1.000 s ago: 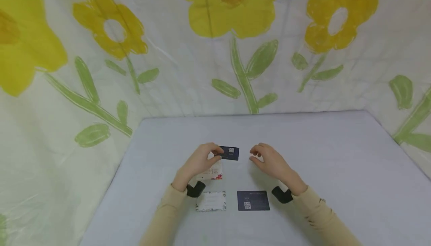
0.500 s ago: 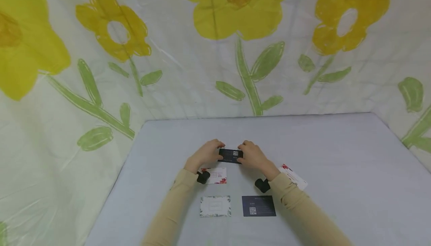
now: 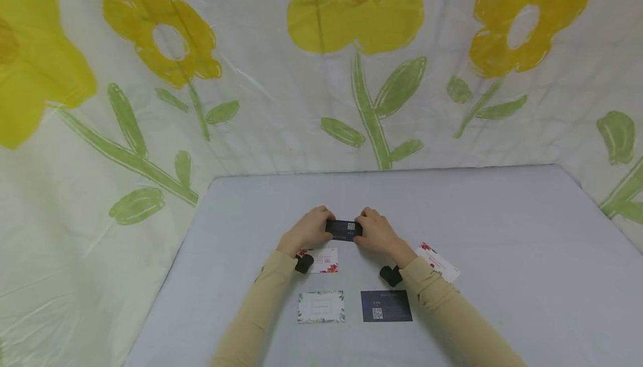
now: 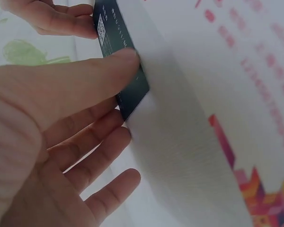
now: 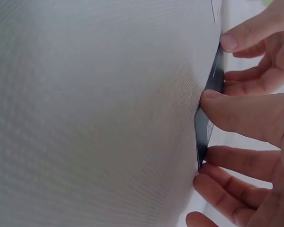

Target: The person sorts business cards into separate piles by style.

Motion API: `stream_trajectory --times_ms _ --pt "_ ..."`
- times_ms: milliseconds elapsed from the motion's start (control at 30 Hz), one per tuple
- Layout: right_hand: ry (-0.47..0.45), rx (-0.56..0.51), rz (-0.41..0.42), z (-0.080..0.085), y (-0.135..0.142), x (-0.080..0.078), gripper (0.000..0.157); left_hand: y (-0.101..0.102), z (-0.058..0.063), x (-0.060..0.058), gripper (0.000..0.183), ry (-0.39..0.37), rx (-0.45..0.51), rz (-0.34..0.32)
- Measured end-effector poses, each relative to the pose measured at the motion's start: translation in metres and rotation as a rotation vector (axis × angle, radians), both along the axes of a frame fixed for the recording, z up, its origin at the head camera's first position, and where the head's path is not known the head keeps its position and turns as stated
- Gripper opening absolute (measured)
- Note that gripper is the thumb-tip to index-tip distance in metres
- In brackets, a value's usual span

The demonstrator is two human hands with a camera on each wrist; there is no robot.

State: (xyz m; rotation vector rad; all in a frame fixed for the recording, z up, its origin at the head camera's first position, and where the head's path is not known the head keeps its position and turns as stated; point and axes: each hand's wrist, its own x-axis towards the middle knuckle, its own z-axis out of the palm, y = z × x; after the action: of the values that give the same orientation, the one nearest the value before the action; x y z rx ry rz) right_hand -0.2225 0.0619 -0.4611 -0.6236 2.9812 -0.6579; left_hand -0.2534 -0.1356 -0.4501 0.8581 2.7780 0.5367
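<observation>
Both hands hold a dark business card (image 3: 344, 231) with a QR code, near the middle of the table in the head view. My left hand (image 3: 308, 228) pinches its left end; in the left wrist view the thumb lies across the card face (image 4: 128, 92), with fingertips along the far edge. At the right end, my right hand (image 3: 377, 231) pinches it between thumb (image 5: 227, 111) and fingers. Whether the card lies flat on the table I cannot tell. A white card with red flowers (image 3: 329, 261) lies just below the left hand, partly hidden by the wrist camera.
Nearer the front lie a white card with a leafy border (image 3: 321, 307) and a second dark card (image 3: 387, 306). Another white card with red flowers (image 3: 441, 264) lies slanted beside the right sleeve, which covers part of it. A flowered curtain (image 3: 261, 99) rises behind the table (image 3: 477, 205).
My right hand has come left and taken hold of the dark card's right end. The slanted card, formerly hidden by the right arm, now shows. Over the last half second little has moved.
</observation>
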Motion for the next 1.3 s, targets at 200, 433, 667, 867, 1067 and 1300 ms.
stream_trajectory --times_ms 200,433,667,867,1067,1300 --pt "-0.017 -0.03 -0.026 -0.002 0.003 0.0 0.041 0.003 0.001 -0.001 0.039 -0.024 0.019 0.005" --pt "-0.052 -0.158 -0.081 -0.007 0.009 0.001 0.037 0.011 -0.002 0.002 0.042 -0.06 0.108 0.059" --pt "-0.05 -0.301 -0.102 -0.007 0.019 0.003 0.024 0.021 -0.006 0.005 0.026 -0.005 0.258 0.079" --pt "0.046 -0.397 -0.071 0.01 0.038 0.01 0.012 0.031 -0.002 0.009 0.015 0.08 0.421 0.017" --pt "0.068 -0.41 -0.015 0.029 0.062 0.026 0.01 0.044 0.017 0.023 0.012 0.049 0.473 -0.036" --pt "-0.008 -0.404 0.011 0.03 0.077 0.057 0.009 0.049 0.023 0.057 0.011 -0.049 0.482 -0.093"
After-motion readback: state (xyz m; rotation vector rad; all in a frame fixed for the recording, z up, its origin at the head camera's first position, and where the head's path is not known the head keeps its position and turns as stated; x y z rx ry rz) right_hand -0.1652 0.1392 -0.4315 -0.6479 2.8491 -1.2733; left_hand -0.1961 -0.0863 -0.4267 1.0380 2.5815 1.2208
